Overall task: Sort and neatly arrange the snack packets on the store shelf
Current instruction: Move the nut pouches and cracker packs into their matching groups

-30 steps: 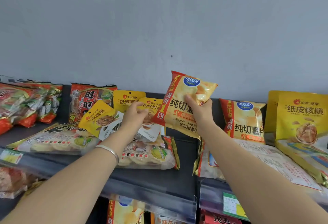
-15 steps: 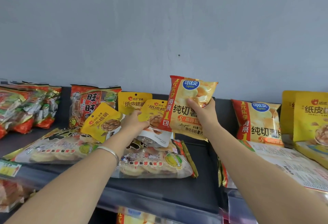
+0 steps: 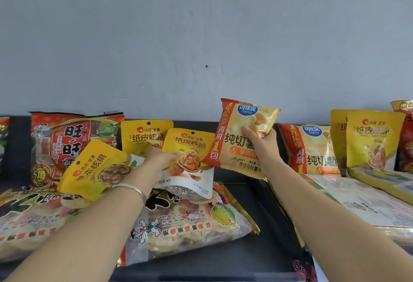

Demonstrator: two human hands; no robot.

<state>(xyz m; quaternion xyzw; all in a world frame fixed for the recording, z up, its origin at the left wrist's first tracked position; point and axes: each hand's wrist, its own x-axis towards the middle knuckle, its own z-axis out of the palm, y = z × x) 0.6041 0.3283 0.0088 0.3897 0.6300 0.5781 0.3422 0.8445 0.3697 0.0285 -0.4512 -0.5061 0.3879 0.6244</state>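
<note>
A person's two bare arms reach forward over a dark store shelf point(image 3: 234, 257) set against a plain grey wall. The right hand point(image 3: 260, 147) grasps a yellow potato chip packet point(image 3: 240, 138) with a red side band, thumb across its front, holding it upright and clear of the shelf. Over the last second this packet has straightened from a tilt to nearly upright, and it now hangs between the walnut pouches on the left and a matching chip packet point(image 3: 312, 149) standing against the wall on the right, not touching either as far as the view shows. The left hand point(image 3: 161, 158), with a silver bangle on its wrist, is closed on a yellow walnut pouch point(image 3: 190, 158); the fingers are hidden behind it, so how firmly it grips is hard to judge. A second walnut pouch point(image 3: 145, 135) stands behind, and a third point(image 3: 98, 167) leans tilted to the left, resting on flat rice cracker bags point(image 3: 192, 221). The sorting looks only partly done: the held chips probably belong beside their twin, and the leaning pouch needs standing up
</note>
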